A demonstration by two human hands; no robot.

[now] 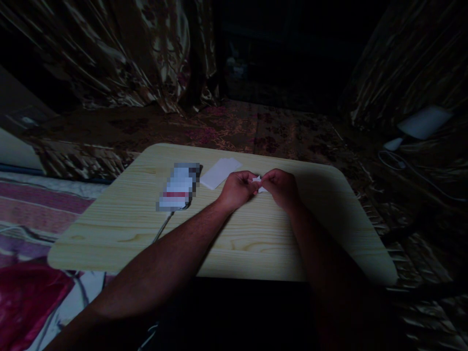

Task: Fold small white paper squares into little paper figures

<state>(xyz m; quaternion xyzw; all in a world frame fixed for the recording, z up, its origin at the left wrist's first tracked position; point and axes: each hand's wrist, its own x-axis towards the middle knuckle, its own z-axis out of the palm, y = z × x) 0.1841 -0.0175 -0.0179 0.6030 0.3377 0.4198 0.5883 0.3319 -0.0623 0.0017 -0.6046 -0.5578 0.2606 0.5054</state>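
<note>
Paper piece (258,184) pinched between two hands above the worktop (120,219)

Head view: the left hand (237,189) and the right hand (281,187) meet just right of the flat white sheet (220,172). The fingers of both are closed on the small paper piece from opposite sides. Left of the sheet lies an object (179,187) that I cannot identify, with a cable (163,230) running from it. The light is very weak and the piece is tiny, so I judge it may slip out, or tear if the hands pull unevenly.

table (256,243) 1 | paper sheet (220,172) 1 | small paper piece (258,181) 1, perhaps
</note>
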